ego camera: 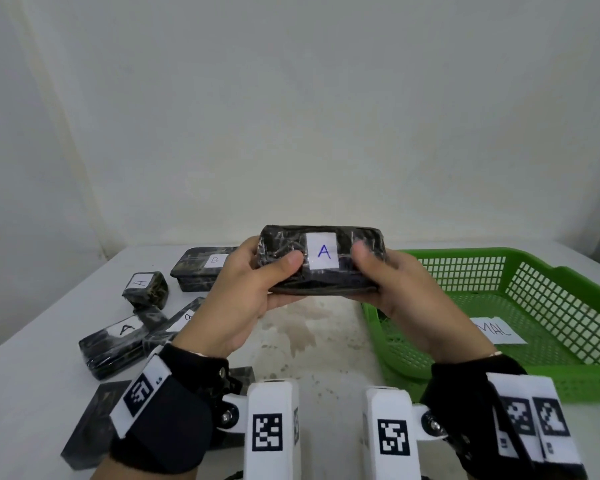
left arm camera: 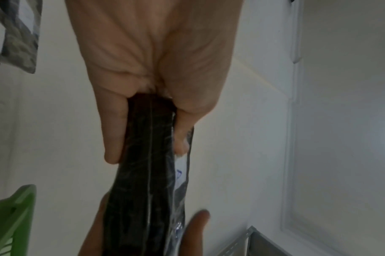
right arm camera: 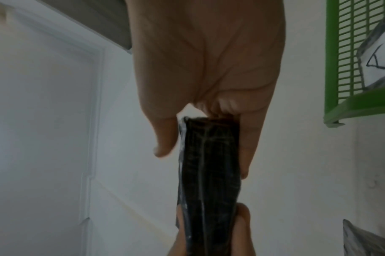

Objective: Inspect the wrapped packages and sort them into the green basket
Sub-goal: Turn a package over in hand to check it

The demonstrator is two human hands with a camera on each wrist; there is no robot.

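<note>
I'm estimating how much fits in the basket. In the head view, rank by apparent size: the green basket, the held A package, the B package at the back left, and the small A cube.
1. green basket
2. held A package, though it is raised nearer the camera, so its lead over the next is unsure
3. B package
4. small A cube

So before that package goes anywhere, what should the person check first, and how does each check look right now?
1. Both hands hold it: ok. Left hand and right hand grip the ends of the held package.
2. Label readable: ok, the white label shows a blue A.
3. Wrapping intact: cannot tell; the far side is hidden.
4. Green basket within reach: ok, beside the right hand.
5. Room in the basket: ok, bare mesh around its paper slip.
6. Other packages waiting: ok, among them the package labelled B on the left.
</note>
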